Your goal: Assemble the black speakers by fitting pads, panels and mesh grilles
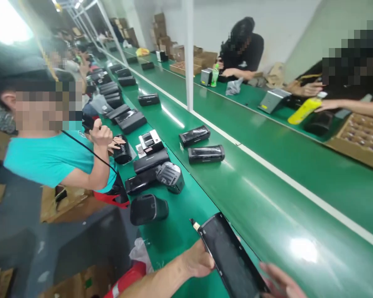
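Note:
A long black casing [231, 256] is held at a tilt over the near edge of the green bench, low in the view. My left hand [200, 258] grips its left side, the fingers partly hidden beneath it. A short wire with a pale tip [195, 224] sticks out at its far left corner. At the casing's lower right is my right hand [281, 281], blurred and cut off by the frame's edge, its fingers apart beside the casing.
Black speaker-like units [149, 209] line the bench on the left, beside a person in a turquoise shirt [49, 157]. Two black units [206, 153] lie on the green belt [267, 223]. A white post [189, 54] stands beyond; people work across the belt.

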{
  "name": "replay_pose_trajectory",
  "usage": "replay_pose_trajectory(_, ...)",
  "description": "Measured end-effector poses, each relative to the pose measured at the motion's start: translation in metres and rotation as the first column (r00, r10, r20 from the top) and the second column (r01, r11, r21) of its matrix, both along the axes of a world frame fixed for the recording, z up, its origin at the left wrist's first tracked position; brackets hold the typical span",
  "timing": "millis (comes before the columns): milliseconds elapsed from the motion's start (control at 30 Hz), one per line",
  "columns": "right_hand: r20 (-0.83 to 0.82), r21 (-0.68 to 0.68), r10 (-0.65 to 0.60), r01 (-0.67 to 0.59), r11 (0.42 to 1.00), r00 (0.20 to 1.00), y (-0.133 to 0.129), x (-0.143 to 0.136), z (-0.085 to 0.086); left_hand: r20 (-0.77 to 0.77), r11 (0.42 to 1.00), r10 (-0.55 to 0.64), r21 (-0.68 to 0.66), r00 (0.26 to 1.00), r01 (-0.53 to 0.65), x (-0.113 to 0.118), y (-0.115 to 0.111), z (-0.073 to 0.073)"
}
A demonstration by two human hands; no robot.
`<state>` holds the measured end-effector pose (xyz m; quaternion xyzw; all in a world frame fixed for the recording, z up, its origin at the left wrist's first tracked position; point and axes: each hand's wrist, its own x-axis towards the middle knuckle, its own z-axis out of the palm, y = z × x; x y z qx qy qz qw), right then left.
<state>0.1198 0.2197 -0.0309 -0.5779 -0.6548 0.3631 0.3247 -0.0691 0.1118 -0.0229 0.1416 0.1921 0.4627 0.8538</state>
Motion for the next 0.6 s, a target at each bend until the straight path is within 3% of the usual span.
replay_pose_trajectory(67, 0.199, 0.076, 0.135, -0.153, 0.985, 0.971, 0.073, -0.018, 0.002, -0.003, 0.998, 0.04, -0.041, 0.999, -0.04, -0.01, -0.003, 0.0)
replay_pose_trajectory(133, 0.382, 0.117, 0.237, -0.301, 0.946, 0.893, 0.138, -0.043, 0.002, -0.003, 0.993, 0.059, -0.1, 0.998, -0.059, -0.017, -0.012, -0.005)
replay_pose_trajectory(233, 0.643, 0.074, 0.342, -0.5, 0.863, 0.685, 0.219, -0.095, -0.003, -0.027, 0.987, 0.114, -0.107, 0.993, -0.117, -0.019, -0.021, -0.02)
replay_pose_trajectory(333, 0.79, -0.093, 0.416, -0.584, 0.807, 0.449, 0.274, -0.139, -0.009, -0.054, 0.988, 0.129, -0.077, 0.99, -0.133, -0.018, -0.021, -0.037)
replay_pose_trajectory(433, 0.809, -0.16, 0.446, -0.587, 0.794, 0.383, 0.286, -0.132, -0.019, -0.003, 0.986, 0.131, -0.104, 0.991, -0.13, -0.016, -0.019, -0.041)
replay_pose_trajectory(500, 0.837, -0.132, 0.375, -0.517, 0.846, 0.4, 0.267, -0.093, -0.028, 0.075, 0.983, 0.145, -0.122, 0.987, -0.135, -0.015, -0.019, -0.035)
replay_pose_trajectory(600, 0.891, 0.01, 0.114, -0.269, 0.963, 0.44, 0.207, -0.01, -0.034, 0.194, 0.982, 0.125, -0.163, 0.973, -0.094, -0.014, -0.014, -0.021)
